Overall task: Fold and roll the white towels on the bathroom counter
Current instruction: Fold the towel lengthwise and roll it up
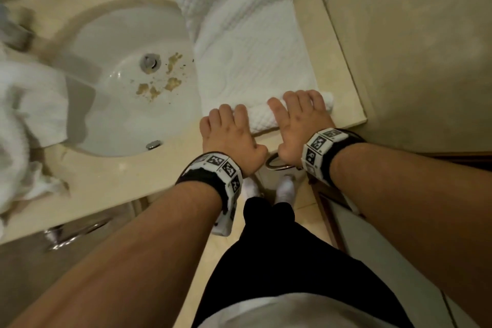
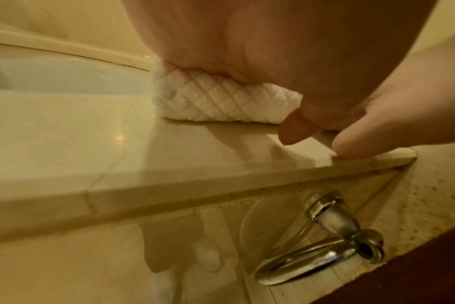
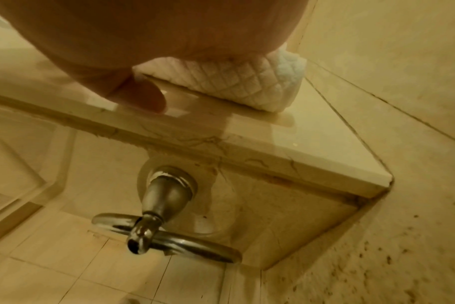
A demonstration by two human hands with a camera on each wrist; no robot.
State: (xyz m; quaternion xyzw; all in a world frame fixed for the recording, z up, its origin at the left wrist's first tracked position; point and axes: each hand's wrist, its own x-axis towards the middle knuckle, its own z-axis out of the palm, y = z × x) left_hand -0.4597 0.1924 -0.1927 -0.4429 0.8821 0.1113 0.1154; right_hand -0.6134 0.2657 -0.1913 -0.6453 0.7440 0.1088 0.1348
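Observation:
A white waffle-textured towel (image 1: 239, 34) lies as a long strip on the beige counter (image 1: 133, 176), to the right of the sink. Its near end is wound into a short roll (image 1: 262, 120) at the counter's front right corner. My left hand (image 1: 231, 130) lies over the roll's left end and my right hand (image 1: 300, 117) over its right end, fingers curved across the top and thumbs trailing behind on the counter. The wrist views show each palm pressing down on the roll (image 2: 216, 100) (image 3: 234, 82). The fingertips are hidden there.
The white sink (image 1: 119, 114) holds brown debris (image 1: 170, 82) near the drain. A second crumpled white towel (image 1: 26, 114) lies on the counter's left side. A chrome towel ring (image 3: 166, 240) hangs below the counter edge. A wall (image 1: 412, 34) borders the counter on the right.

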